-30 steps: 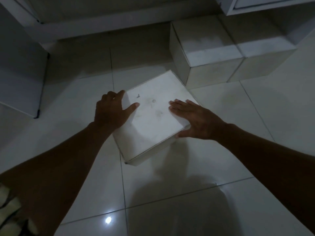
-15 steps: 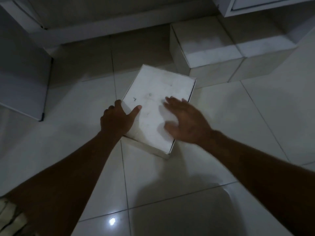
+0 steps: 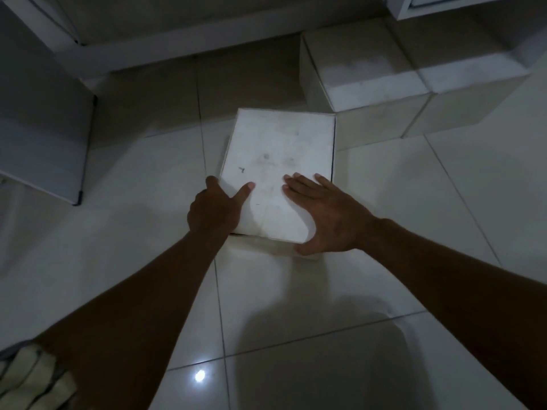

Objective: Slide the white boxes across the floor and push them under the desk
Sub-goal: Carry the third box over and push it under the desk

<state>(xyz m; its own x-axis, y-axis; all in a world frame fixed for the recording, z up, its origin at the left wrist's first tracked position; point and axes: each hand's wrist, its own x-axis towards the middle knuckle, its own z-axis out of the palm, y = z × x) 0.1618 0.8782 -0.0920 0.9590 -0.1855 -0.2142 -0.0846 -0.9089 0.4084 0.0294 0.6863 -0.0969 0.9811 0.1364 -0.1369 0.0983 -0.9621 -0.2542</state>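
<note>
A white box point(image 3: 278, 149) lies on the tiled floor in the middle of the view, its long side pointing away from me. My left hand point(image 3: 216, 210) grips its near left corner, thumb on the lid and fingers down the side. My right hand point(image 3: 322, 214) lies flat on the lid at the near right corner, thumb hooked over the near edge. Two more white boxes point(image 3: 355, 69) point(image 3: 461, 63) stand side by side at the back right, partly beneath a white desk unit point(image 3: 444, 7). The middle box's far right corner almost touches the nearer of them.
A grey upright panel point(image 3: 41, 137) stands on the floor at the left. A low white ledge point(image 3: 183, 39) runs along the back. A pale striped cloth point(image 3: 32, 377) shows at the bottom left corner. Glossy floor tiles point(image 3: 296, 365) spread around me.
The box has turned clockwise and slid away from me toward the back boxes. My right hand has come down flat on the lid; my left hand kept its hold on the corner.
</note>
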